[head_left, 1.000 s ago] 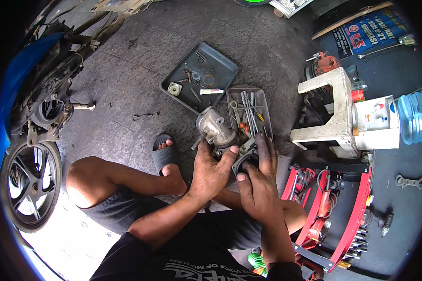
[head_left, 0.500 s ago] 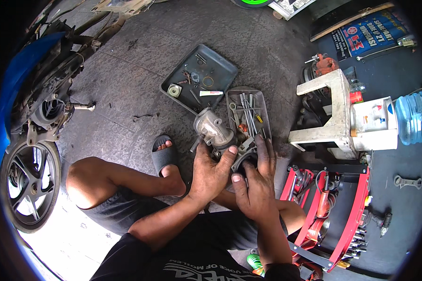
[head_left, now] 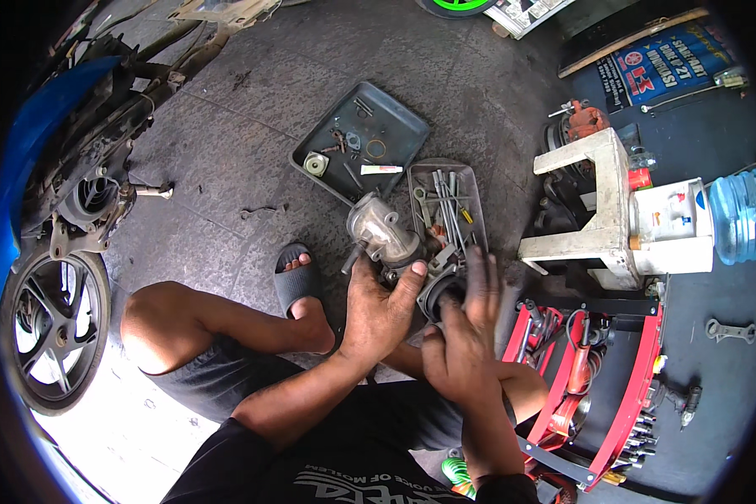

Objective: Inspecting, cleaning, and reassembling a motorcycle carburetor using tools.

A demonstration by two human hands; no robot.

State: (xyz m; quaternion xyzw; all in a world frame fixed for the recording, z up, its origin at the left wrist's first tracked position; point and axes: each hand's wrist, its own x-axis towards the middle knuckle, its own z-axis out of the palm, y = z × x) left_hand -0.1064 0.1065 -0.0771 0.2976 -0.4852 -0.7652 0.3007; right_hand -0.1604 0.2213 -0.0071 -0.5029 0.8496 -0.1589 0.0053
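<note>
Gripping metal assembly (head_left: 385, 235) in left hand (head_left: 376, 317), had right hand (head_left: 464, 349) open at its mouth (head_left: 428, 306). Seemed midway, with small parts (head_left: 354, 140) loose in tray (head_left: 401, 126).

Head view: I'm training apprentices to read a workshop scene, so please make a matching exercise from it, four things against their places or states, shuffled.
Things
1. Left hand
2. White tube
3. Blue water bottle
4. Dark five-spoke wheel

Places or states
A. At the picture's lower left
B. Holding the grey metal housing
C. Lying in the dark upper tray
D. Beside the white container, at the right

Pairs: 1-B; 2-C; 3-D; 4-A
</note>
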